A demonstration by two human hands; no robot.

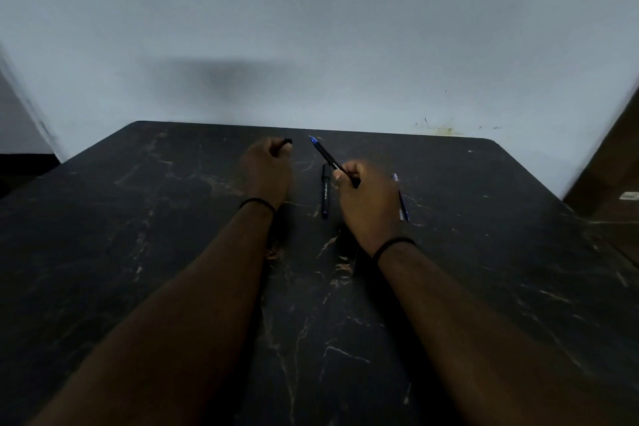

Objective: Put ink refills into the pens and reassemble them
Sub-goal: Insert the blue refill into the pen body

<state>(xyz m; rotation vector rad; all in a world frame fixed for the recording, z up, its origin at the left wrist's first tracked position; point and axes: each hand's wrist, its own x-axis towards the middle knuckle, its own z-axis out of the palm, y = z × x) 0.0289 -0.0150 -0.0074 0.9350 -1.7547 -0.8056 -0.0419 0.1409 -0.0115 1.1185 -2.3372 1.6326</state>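
Note:
My right hand [366, 199] grips a black pen [326, 156] with a blue tip, which points up and away to the left. My left hand [266, 168] is closed around a small black piece, likely a pen cap [287, 141], whose end sticks out past my fingers. A second black pen [325, 192] lies on the dark marble table [173, 218] between my hands. Just right of my right hand lie thin blue refills [401, 197], partly hidden by it.
A pale wall stands right behind the table's far edge. A brown wooden piece [612, 169] rises at the right edge of view. Both wrists wear thin black bands.

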